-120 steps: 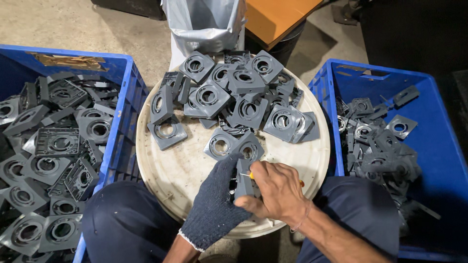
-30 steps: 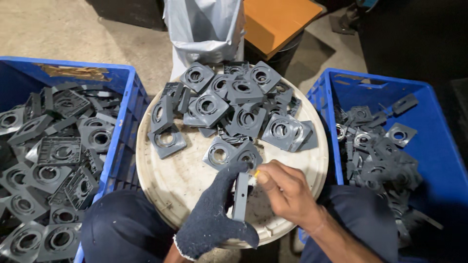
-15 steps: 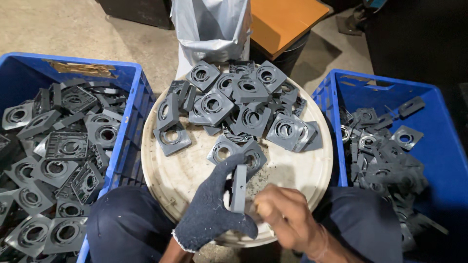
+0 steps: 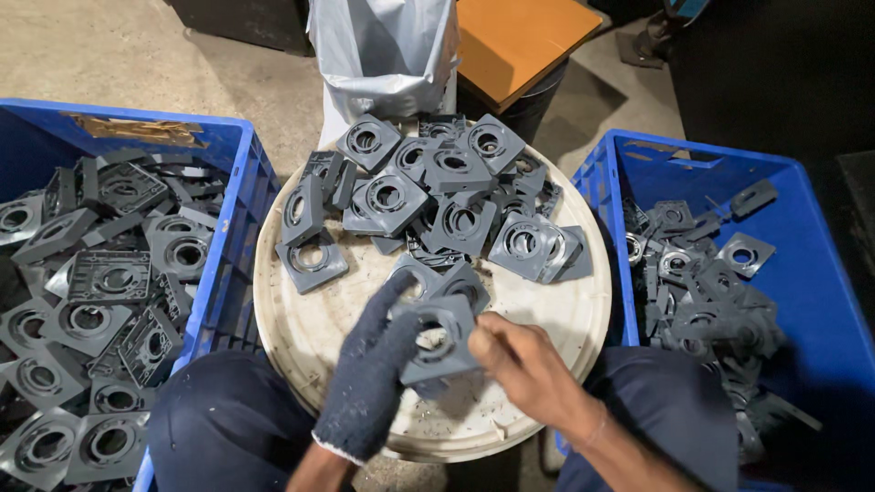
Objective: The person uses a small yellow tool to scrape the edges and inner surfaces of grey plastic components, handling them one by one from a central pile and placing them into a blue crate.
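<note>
Holding one grey square plate (image 4: 439, 339) with a round centre hole, flat side up, over the near edge of the round white tray (image 4: 301, 342). Left hand (image 4: 374, 374), in a dark knit glove, clamped on the plate's left side, thumb on top. Right hand (image 4: 524, 369), bare, closed against the plate's right edge, fingertips touching it; whether a tool sits in that grip cannot be told. Both hands close together, meeting at the plate. Pile of like grey plates (image 4: 428, 196) heaped on the tray's far half. Left blue crate (image 4: 228, 196) full of larger grey plates; right blue crate (image 4: 820, 301) partly filled with smaller ones. Grey plastic bag (image 4: 383, 46) beyond the tray, orange board (image 4: 519, 41) beside it.
</note>
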